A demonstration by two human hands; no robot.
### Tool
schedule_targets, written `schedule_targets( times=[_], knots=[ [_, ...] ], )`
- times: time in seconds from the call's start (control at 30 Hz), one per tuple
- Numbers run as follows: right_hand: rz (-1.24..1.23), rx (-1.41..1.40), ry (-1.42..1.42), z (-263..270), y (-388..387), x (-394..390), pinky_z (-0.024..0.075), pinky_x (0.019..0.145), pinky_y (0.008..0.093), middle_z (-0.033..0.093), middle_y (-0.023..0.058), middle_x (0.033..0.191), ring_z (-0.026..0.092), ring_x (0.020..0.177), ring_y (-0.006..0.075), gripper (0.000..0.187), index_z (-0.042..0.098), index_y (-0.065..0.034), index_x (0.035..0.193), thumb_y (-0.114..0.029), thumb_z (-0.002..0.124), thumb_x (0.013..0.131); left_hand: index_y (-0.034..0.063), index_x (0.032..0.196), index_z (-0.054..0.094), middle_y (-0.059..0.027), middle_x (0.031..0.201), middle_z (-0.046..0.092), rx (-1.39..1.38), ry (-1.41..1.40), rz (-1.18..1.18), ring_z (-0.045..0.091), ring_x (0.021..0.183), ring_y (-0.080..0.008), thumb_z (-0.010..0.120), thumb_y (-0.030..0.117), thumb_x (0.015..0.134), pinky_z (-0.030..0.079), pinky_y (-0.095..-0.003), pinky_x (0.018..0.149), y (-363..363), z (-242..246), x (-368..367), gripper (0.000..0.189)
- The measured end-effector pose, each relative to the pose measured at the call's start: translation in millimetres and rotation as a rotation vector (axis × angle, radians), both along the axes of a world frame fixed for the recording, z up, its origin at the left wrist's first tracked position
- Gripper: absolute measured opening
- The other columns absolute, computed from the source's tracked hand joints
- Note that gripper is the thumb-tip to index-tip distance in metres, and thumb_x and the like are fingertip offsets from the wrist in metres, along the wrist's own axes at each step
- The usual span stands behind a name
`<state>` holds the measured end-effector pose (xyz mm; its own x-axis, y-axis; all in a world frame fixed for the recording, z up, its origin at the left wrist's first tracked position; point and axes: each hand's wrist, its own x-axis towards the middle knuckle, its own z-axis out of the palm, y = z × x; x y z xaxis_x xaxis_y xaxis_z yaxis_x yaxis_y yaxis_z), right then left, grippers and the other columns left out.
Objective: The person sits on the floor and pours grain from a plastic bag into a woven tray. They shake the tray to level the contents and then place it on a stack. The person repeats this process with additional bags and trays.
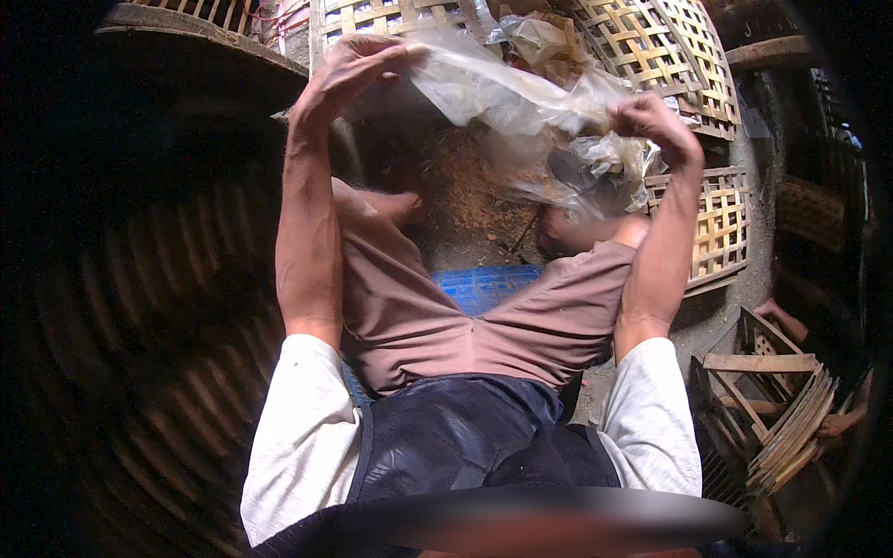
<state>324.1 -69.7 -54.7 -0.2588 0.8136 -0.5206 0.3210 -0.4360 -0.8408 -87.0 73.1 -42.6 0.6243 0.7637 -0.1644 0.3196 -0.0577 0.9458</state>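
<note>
A translucent plastic sheet or bag [495, 84] is stretched between my raised hands, its lower part hanging in loose folds. My left hand [359, 63] pinches one end at the upper left. At the other end, my right hand [645, 120] is curled closed on the plastic. More crumpled clear plastic [614, 160] lies just below my right hand, near my knee. Beneath the sheet, brown crumbly material [474, 188] covers the floor between my feet. Motion blurs part of the plastic, so its exact shape cannot be told.
Woven bamboo panels [649, 45] stand beyond my right hand, with another bamboo lattice panel [718, 223] beside my right leg. Something blue and plastic [485, 286] is under me. At right, another person's hand [837, 422] is by a bundle of bamboo slats [795, 425].
</note>
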Motion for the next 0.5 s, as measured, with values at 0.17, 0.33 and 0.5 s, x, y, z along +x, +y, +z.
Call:
schedule_targets(
  times=[0.17, 0.33, 0.5],
  knots=[
    [-0.431, 0.112, 0.371, 18, -22, -6, 0.0511, 0.078, 0.025, 0.069, 0.0069, 0.091, 0.064, 0.083, 0.0123, 0.026, 0.068, 0.0002, 0.102, -0.022, 0.067, 0.089, 0.0005, 0.115, 0.065, -0.0012, 0.089, 0.067, 0.047, 0.174, -0.147, 0.059, 0.078, -0.0071, 0.06, 0.027, 0.094, 0.049, -0.0212, 0.068, -11, 4, 5, 0.034],
    [-0.297, 0.109, 0.201, 8, -25, -2, 0.0526, 0.071, 0.026, 0.069, 0.0062, 0.087, 0.064, 0.075, 0.0109, 0.028, 0.067, 0.0009, 0.101, -0.024, 0.069, 0.087, -0.0003, 0.113, 0.066, -0.0023, 0.09, 0.068, 0.089, 0.078, -0.231, 0.059, 0.079, -0.0087, 0.061, 0.029, 0.093, 0.048, -0.0223, 0.071, -6, 0, 8, 0.036],
    [-0.075, -0.069, -0.159, -17, -19, 23, 0.0536, 0.074, 0.0292, 0.069, 0.0074, 0.089, 0.066, 0.08, 0.0138, 0.024, 0.068, -0.0004, 0.102, -0.021, 0.066, 0.089, 0.0021, 0.11, 0.068, -0.0044, 0.085, 0.067, 0.114, 0.158, -0.17, 0.059, 0.077, -0.009, 0.063, 0.034, 0.091, 0.048, -0.0226, 0.068, -9, -4, 8, 0.038]
  ],
)
